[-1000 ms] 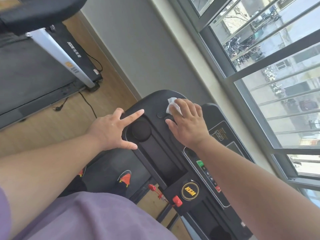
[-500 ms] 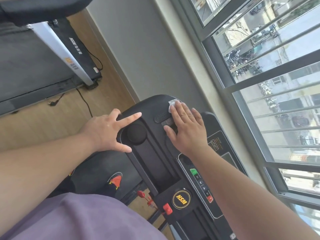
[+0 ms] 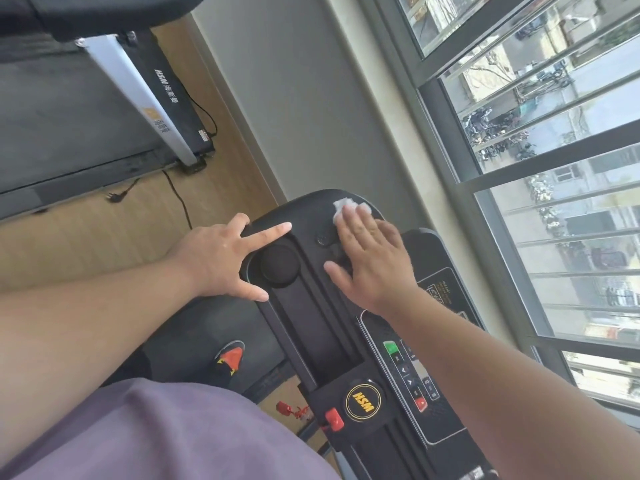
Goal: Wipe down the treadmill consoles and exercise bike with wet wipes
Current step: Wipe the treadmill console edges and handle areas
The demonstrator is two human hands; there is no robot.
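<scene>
The right hand (image 3: 372, 258) lay flat, fingers straight and together, pressing a crumpled white wet wipe (image 3: 346, 206) against the far rounded end of the black plastic treadmill console (image 3: 311, 306); the wipe peeked out beyond the fingertips (image 3: 360, 216). That grip pinched nothing. The console's long axis ran from this far end back toward the person, past the green and red buttons, so the unwiped length probably lay nearer, under the right forearm. The left hand (image 3: 221, 259), fingers spread, braced the console's left edge beside the round recess.
</scene>
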